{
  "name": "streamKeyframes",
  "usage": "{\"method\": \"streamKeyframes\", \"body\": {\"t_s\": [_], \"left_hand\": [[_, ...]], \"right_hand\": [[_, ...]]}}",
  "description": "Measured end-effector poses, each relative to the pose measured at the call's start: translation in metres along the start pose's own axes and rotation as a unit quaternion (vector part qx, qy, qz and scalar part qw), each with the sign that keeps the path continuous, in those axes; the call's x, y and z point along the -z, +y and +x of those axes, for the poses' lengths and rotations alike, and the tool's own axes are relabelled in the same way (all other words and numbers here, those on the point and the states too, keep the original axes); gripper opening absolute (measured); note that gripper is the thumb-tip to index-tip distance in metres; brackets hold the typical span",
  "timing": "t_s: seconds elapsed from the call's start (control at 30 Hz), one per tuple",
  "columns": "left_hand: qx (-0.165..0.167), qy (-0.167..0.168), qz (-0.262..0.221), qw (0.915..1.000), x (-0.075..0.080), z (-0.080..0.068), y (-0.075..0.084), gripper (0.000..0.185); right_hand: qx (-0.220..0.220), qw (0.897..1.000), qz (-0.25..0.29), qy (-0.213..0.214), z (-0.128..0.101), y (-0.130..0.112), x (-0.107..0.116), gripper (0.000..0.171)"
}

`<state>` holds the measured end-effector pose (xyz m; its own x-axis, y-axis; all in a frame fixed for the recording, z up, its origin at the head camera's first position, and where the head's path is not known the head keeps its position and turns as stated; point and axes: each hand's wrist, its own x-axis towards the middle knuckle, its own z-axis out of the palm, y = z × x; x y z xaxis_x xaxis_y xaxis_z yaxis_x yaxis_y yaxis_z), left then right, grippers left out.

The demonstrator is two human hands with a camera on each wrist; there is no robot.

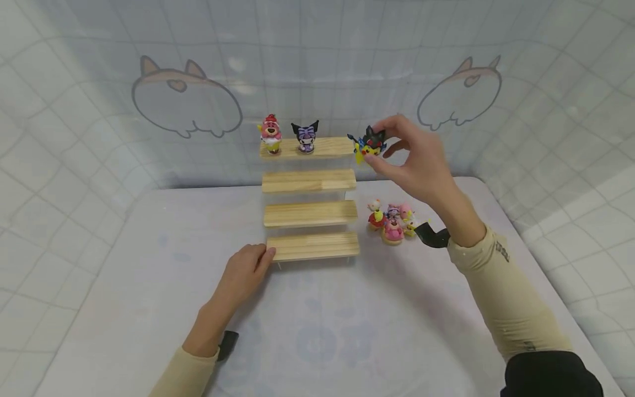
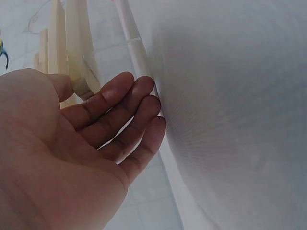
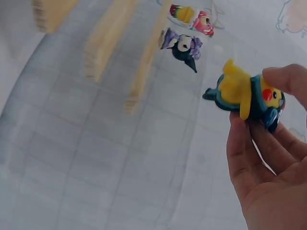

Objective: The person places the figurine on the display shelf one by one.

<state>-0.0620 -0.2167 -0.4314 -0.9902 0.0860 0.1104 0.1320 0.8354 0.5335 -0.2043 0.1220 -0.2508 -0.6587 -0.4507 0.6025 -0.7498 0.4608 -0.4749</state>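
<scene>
Right hand [image 1: 419, 157]: clamped, thumb across the front, fingers behind, on a small, yellow, plastic-looking figurine in a dark hooded cape [image 3: 235, 91].
Caped figurine's spot: held up just beside the top board's right end!
Handling: surely light and stiff, probably smooth; thin tips look fragile, so head-and-back is the place to grip.
Long axis: head to base, base leaning toward the stand, face to the head camera; exact tilt hard to judge.
Left hand [image 1: 248, 270]: pinching the lowest board of the pale wooden four-tier stand [image 1: 310, 214].
</scene>
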Motion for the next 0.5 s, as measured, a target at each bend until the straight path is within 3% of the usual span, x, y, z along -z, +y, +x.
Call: {"method": "streamKeyframes", "body": {"t_s": [0.23,0.5], "left_hand": [[-0.003,0.002,0.002,1.0000,-0.003,0.001,-0.003,0.040],[-0.013,0.011,0.005,0.9998,-0.004,0.002,-0.004,0.039]], "right_hand": [[-0.001,1.000,-0.008,-0.005,0.034,0.003,-0.011,0.038],[-0.037,0.999,0.016,-0.023,0.052,0.013,-0.032,0.038]]}}
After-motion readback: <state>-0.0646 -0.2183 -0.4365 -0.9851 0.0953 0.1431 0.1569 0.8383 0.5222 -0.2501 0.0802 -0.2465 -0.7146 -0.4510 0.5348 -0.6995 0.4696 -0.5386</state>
